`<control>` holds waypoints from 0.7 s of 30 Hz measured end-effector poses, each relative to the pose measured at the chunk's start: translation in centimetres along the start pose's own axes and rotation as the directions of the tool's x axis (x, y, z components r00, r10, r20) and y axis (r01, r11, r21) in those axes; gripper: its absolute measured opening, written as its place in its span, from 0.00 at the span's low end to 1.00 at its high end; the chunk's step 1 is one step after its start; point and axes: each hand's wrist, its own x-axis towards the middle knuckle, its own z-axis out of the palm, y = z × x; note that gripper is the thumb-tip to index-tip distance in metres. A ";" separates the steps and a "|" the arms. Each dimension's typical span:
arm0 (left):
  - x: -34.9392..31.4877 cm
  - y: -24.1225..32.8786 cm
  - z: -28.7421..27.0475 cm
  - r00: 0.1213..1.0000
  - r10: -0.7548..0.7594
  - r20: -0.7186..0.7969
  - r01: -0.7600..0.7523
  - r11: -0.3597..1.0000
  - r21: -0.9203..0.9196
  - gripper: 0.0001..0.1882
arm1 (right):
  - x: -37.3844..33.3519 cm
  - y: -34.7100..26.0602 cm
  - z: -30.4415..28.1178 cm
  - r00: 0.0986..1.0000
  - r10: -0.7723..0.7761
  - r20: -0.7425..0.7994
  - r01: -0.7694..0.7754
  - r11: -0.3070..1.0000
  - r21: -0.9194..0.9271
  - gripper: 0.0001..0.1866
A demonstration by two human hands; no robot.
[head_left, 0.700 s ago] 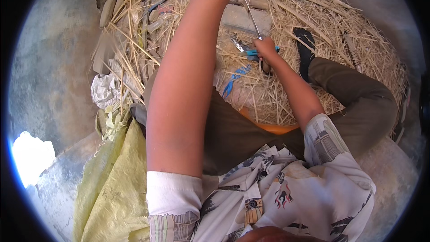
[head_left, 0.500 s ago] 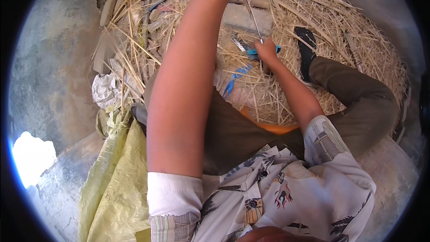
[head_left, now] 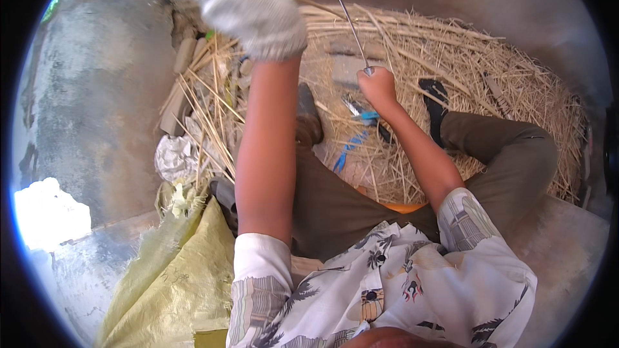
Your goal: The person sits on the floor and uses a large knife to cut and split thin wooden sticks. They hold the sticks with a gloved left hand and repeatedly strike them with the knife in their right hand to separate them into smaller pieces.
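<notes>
Right hand [head_left: 378, 85], fist closed on the butt of a thin, stiff grey metal blade [head_left: 345, 18], rose above the dry straw pile [head_left: 451, 58]. The blade looked light and sharp, safest gripped low. The white-gloved left hand [head_left: 251, 6] was raised beside it, grip unclear.

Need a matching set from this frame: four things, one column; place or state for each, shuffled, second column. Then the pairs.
Things:
1. left hand
2. right hand
3. yellow sack
4. blue strips

Places or states:
A. spread on the ground at lower left
B. raised, in a white knit glove
C. bare, closed on a thin metal blade
D. lying on the straw between the legs

Pairs: 1-B, 2-C, 3-A, 4-D
</notes>
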 end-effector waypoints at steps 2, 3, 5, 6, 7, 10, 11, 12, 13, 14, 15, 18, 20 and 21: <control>0.8 6.6 1.4 0.997 0.072 -0.033 -0.077 0.973 -0.217 0.18 | -0.6 -3.3 -2.5 0.991 -0.067 -0.117 0.064 0.997 -0.031 0.15; 0.0 12.0 2.4 0.994 0.062 -0.086 -0.087 0.938 -0.336 0.23 | -1.7 -5.8 -4.9 0.981 -0.124 -0.150 0.120 0.992 -0.037 0.15; -1.9 18.2 2.5 0.992 0.055 -0.113 -0.105 0.854 -0.510 0.31 | -3.3 -8.5 -9.0 0.959 -0.205 -0.195 0.188 0.977 -0.106 0.15; -2.6 20.0 1.5 0.992 0.083 -0.096 -0.123 0.815 -0.567 0.32 | -3.5 -9.4 -10.9 0.938 -0.265 -0.223 0.237 0.961 -0.146 0.14; -3.2 21.0 1.2 0.992 0.095 -0.079 -0.124 0.769 -0.627 0.32 | -3.8 -9.8 -13.0 0.916 -0.310 -0.253 0.265 0.944 -0.196 0.14; -6.1 22.3 3.4 0.940 0.028 -0.341 -0.220 0.813 -0.539 0.35 | -5.9 -11.5 -17.3 0.888 -0.374 -0.267 0.296 0.910 -0.291 0.14; -6.9 23.4 4.2 0.910 -0.065 -0.410 -0.194 0.808 -0.556 0.36 | -7.4 -11.8 -17.9 0.885 -0.383 -0.263 0.300 0.903 -0.306 0.14; -7.9 24.0 4.4 0.909 -0.084 -0.409 -0.193 0.784 -0.590 0.36 | -8.6 -11.6 -18.8 0.884 -0.390 -0.258 0.300 0.896 -0.327 0.14; -8.8 24.5 4.5 0.908 -0.103 -0.406 -0.192 0.760 -0.621 0.36 | -9.2 -11.3 -19.7 0.864 -0.421 -0.275 0.300 0.871 -0.390 0.14; -9.7 24.9 4.4 0.908 -0.121 -0.401 -0.190 0.735 -0.651 0.36 | -9.7 -11.0 -20.7 0.844 -0.451 -0.289 0.296 0.843 -0.450 0.14; -10.2 25.9 4.1 0.924 -0.128 -0.361 -0.166 0.716 -0.678 0.36 | -10.4 -10.4 -21.3 0.829 -0.472 -0.299 0.282 0.815 -0.506 0.14; -12.3 25.8 7.3 0.861 -0.236 -0.450 -0.162 0.712 -0.683 0.36 | -9.8 -10.1 -24.8 0.851 -0.373 -0.371 0.209 0.887 -0.412 0.15; -12.7 26.2 7.4 0.876 -0.219 -0.430 -0.168 0.697 -0.697 0.34 | -12.0 -9.1 -24.2 0.816 -0.417 -0.400 0.233 0.871 -0.433 0.14; -12.7 26.8 7.1 0.858 -0.228 -0.461 -0.174 0.714 -0.678 0.34 | -12.8 -8.8 -24.0 0.799 -0.440 -0.410 0.246 0.861 -0.445 0.14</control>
